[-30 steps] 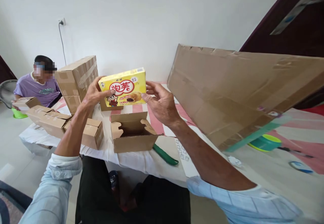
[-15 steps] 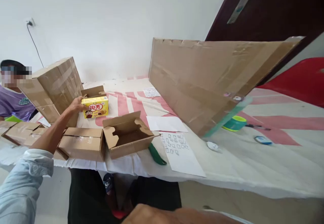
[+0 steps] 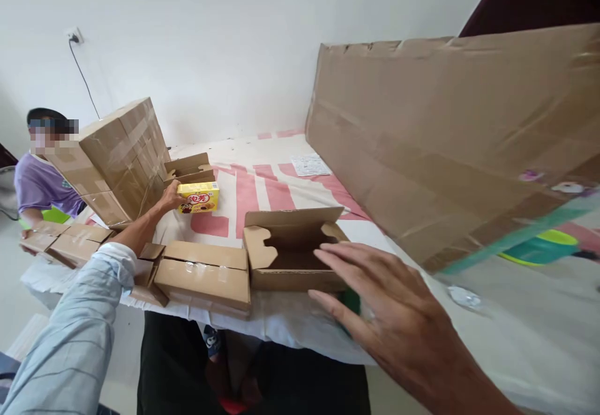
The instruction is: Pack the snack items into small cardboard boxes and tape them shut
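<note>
My left hand is closed on the left end of a yellow snack box with red lettering, beyond the row of cartons. Behind that box stands an open carton. My right hand, fingers apart and holding nothing, is at the right end of another open carton near the table's front edge. Whether the fingertips touch this carton I cannot tell. Its inside looks dark, with no contents that I can make out. Directly left of it sits a closed carton. A green thing is partly hidden behind my right hand.
Taped cartons are stacked at the left. A person in a purple shirt is beside more cartons. A large cardboard panel leans on the right. Paper and a teal bowl lie on the cloth-covered table.
My right hand has come up from the bottom edge to the open carton, fingers spread. My left hand still holds the snack box. The view has shifted, moving the scene mostly rightward.
</note>
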A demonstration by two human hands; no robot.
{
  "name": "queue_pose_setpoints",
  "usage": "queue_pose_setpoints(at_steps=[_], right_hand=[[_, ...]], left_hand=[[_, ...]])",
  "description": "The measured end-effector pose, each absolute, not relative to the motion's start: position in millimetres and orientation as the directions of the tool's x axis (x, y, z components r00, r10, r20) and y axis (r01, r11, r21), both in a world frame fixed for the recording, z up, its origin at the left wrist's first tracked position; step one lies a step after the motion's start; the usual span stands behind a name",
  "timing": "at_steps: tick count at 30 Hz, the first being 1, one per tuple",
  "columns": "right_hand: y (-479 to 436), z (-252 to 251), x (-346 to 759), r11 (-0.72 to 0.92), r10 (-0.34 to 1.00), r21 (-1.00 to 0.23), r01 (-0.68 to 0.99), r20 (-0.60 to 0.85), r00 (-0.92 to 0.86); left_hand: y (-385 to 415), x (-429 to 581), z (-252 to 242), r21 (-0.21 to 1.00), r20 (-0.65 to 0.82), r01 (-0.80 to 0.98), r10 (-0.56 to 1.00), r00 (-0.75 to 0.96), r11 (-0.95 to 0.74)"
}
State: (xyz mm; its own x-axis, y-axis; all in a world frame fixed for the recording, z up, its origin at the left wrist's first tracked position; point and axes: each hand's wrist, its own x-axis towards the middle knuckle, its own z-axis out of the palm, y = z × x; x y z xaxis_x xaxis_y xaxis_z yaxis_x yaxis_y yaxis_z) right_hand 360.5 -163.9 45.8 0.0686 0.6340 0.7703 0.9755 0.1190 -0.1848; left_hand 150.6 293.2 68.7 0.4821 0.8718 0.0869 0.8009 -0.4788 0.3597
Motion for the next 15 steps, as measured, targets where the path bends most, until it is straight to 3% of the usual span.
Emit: queue_pose_setpoints(at_steps=[4, 11, 15], right_hand=[[-151, -6, 400, -0.048, 0.693, -0.081, 0.996, 0.715, 0.092], [-158, -33, 428, -0.063, 0.764, -0.138, 0.988, 0.631, 0.137], [-165, -34, 436, -0.058, 0.761, -0.115, 0.992, 0.638, 0.118]], left_hand=[[286, 151, 59, 0.267, 0.062, 0.857, 0.895, 0.441, -0.441], [254, 139, 58, 0.099, 0.0, 0.919, 0.923, 0.384, -0.383], [229, 157, 88, 0.036, -0.003, 0.882, 0.883, 0.47, -0.469]])
